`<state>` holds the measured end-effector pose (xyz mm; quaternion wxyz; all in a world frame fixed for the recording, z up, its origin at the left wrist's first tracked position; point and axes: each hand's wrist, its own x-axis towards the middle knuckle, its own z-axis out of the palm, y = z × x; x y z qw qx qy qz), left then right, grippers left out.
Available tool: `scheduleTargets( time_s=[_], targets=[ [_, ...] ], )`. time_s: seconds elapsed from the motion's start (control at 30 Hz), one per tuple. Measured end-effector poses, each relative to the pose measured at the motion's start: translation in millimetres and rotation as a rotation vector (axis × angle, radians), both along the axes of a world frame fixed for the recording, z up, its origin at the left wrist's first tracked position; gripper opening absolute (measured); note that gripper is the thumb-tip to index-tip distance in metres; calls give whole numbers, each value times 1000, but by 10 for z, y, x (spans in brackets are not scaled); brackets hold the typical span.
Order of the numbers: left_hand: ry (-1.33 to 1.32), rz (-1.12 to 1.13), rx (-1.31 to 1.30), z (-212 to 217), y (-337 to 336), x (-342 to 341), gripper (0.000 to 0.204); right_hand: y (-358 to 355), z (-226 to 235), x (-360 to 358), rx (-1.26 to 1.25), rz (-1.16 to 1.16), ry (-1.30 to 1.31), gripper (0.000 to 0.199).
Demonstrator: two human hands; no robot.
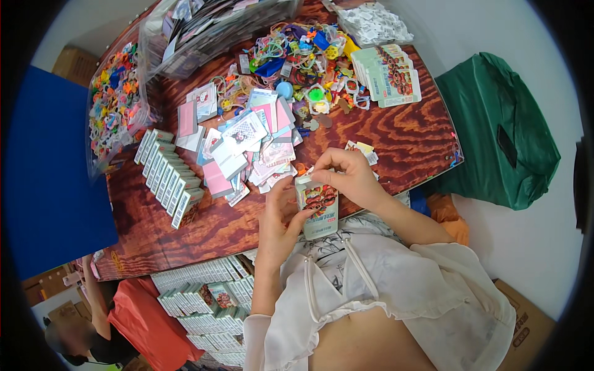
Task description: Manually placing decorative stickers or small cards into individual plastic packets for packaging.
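A small pale-green printed card box [321, 216] stands upright close to my body at the table's front edge. My left hand [279, 216] grips it from the left, thumb across its printed front. Fingers of my right hand [349, 178] are pinched at the box's top end, where a flap shows; whether anything else is between them is hidden. Just beyond my hands lies a loose heap of pink, white and blue cards or flat packs [244, 141]. Small printed pieces [365, 151] lie past my right hand.
A row of finished-looking boxes [167, 176] stands at left; flat cartons [391, 77] lie far right. Behind are colourful trinkets [309, 55], a bag of small pieces [117, 99] and white packets [374, 25]. Stacked boxes [207, 303] sit below the table; another person [80, 334] is lower left.
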<state>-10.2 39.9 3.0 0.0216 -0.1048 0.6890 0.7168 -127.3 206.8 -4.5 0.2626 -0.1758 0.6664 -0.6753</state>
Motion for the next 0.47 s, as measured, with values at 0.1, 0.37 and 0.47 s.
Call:
scheduleTargets(
  time_s=[0.1, 0.37, 0.47],
  targets=[
    [20, 2, 3, -26, -32, -9, 72, 24, 14, -70, -4, 64, 8, 5],
    [82, -24, -88, -172, -87, 15, 67, 106, 17, -72, -2, 188, 422, 14],
    [120, -181, -325, -258, -194, 17, 69, 94, 13, -43, 138, 252, 662, 13]
  ],
)
